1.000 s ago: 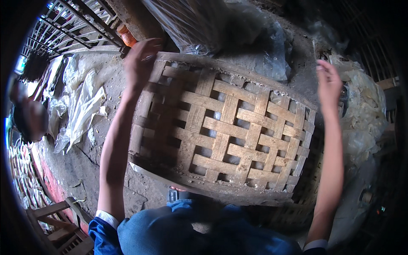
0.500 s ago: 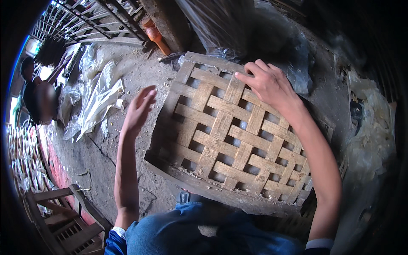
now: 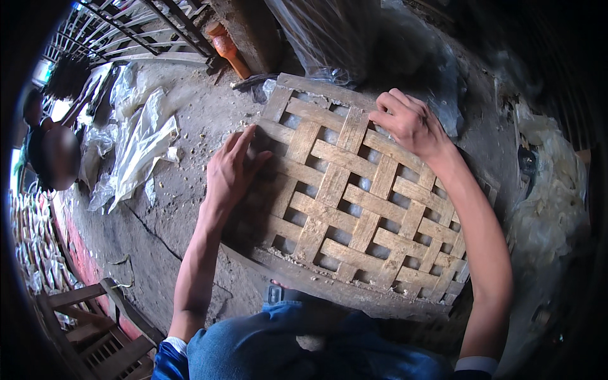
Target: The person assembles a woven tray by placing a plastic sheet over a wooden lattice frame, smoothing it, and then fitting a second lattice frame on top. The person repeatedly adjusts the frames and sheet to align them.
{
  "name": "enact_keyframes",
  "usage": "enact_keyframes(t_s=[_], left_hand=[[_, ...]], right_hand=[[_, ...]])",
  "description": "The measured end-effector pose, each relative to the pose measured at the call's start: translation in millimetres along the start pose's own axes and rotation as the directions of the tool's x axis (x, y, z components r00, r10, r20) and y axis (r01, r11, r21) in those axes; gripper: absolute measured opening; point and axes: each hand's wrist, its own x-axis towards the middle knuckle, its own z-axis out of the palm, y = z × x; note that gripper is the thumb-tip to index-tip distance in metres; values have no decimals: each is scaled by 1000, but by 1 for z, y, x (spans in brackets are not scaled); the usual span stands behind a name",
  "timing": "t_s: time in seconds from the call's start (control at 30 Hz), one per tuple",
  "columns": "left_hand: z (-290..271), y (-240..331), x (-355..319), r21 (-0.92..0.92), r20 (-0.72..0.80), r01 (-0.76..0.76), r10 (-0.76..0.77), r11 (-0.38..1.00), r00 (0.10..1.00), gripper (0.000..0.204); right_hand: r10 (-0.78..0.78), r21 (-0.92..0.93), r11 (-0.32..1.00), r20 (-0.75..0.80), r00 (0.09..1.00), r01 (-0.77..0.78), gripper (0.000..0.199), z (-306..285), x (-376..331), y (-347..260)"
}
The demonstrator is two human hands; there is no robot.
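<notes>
Filling the middle of the frame, a woven lattice panel [image 3: 354, 202] of flat wooden strips lies flat on a dusty concrete floor [image 3: 183, 209], its near edge just above the person's blue-clad knees [image 3: 285, 348] at the bottom. Pale lumps show through the square gaps between the strips.

Clear plastic sheeting [image 3: 354, 38] is heaped at the top centre, touching the panel's far edge. More crumpled plastic [image 3: 136, 152] lies on the floor at the left, well apart from the panel. A metal grille [image 3: 139, 31] runs across the upper left corner, and a wooden chair [image 3: 95, 323] stands in the lower left.

The left hand [image 3: 231, 171] rests palm down on the panel's left edge, fingers straight and held close together, pointing toward the upper right, with the thumb set apart. The right hand [image 3: 411, 123] sits on the panel's far right part, fingers curled and bunched, their tips pressing on a strip near the top edge; whether they hook into a gap cannot be told.

An orange bottle-shaped thing [image 3: 228, 50] lies at the top, just left of the sheeting and near the panel's far corner.
</notes>
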Motion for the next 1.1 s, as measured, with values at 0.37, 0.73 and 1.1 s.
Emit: enact_keyframes(t_s=[0.37, 0.73, 1.1], left_hand=[[-6, 1, 2, -174, 18, 103, -101, 979, 995, 52], [6, 92, 68, -66, -21, -375, 375, 925, 927, 41], [69, 95, 71, 44, -1, -436, 437, 899, 899, 50]], right_hand=[[557, 382, 752, 67, 828, -537, 6, -64, -39, -14], [834, -40, 247, -499, 234, -968, 27, -171, -216, 72], [314, -274, 918, 57, 948, -287, 39, -59, -84, -30]])
